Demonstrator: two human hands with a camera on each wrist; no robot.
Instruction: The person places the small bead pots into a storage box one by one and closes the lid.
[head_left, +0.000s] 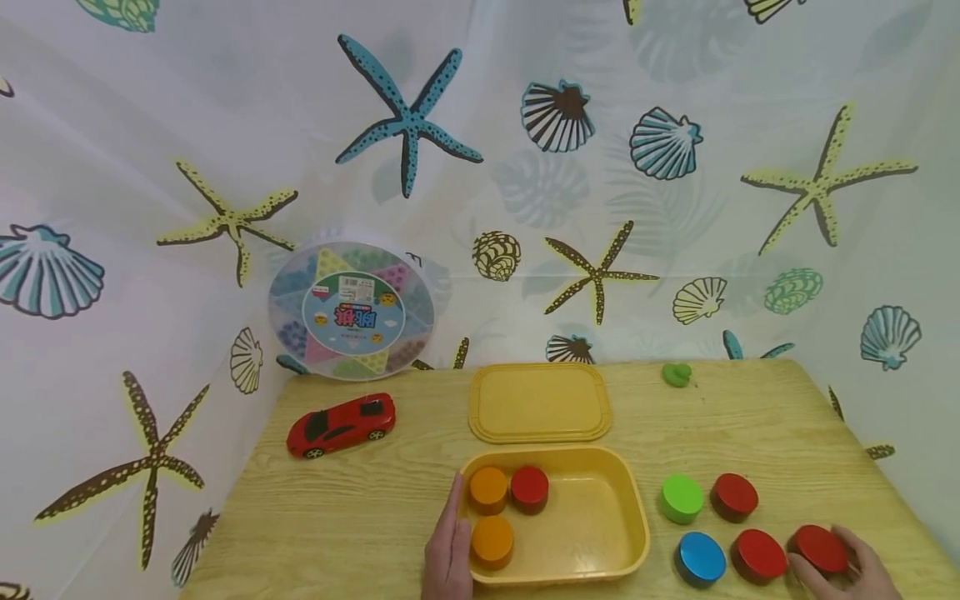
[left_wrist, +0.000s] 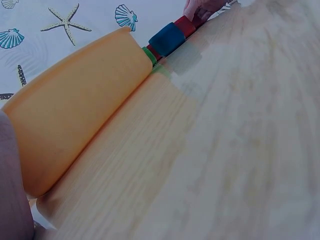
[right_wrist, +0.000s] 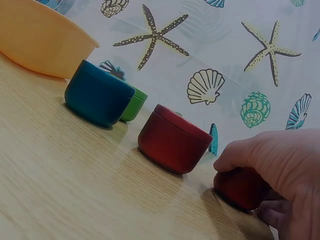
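At the right of the table, my right hand (head_left: pixel 858 571) holds a small round red tin (head_left: pixel 819 547) between thumb and fingers. In the right wrist view, that gripped tin (right_wrist: pixel 239 189) touches or nearly touches the wood. Just left of it stand another red tin (head_left: pixel 759 556) and a blue tin (head_left: pixel 700 559). Behind these are a green tin (head_left: pixel 682 499) and a third red tin (head_left: pixel 734 497). My left hand (head_left: pixel 448 554) lies with straight fingers along the left wall of a yellow tub (head_left: pixel 555 577). Two orange tins (head_left: pixel 492 542) and one red tin (head_left: pixel 529 489) sit inside it.
Behind the tub lies a flat yellow lid (head_left: pixel 540 402). A red toy car (head_left: pixel 341 426) is at the back left, near a round board-game package (head_left: pixel 352 312) leaning on the patterned cloth (head_left: pixel 480 192). A small green object (head_left: pixel 677 375) lies at the table's back edge.
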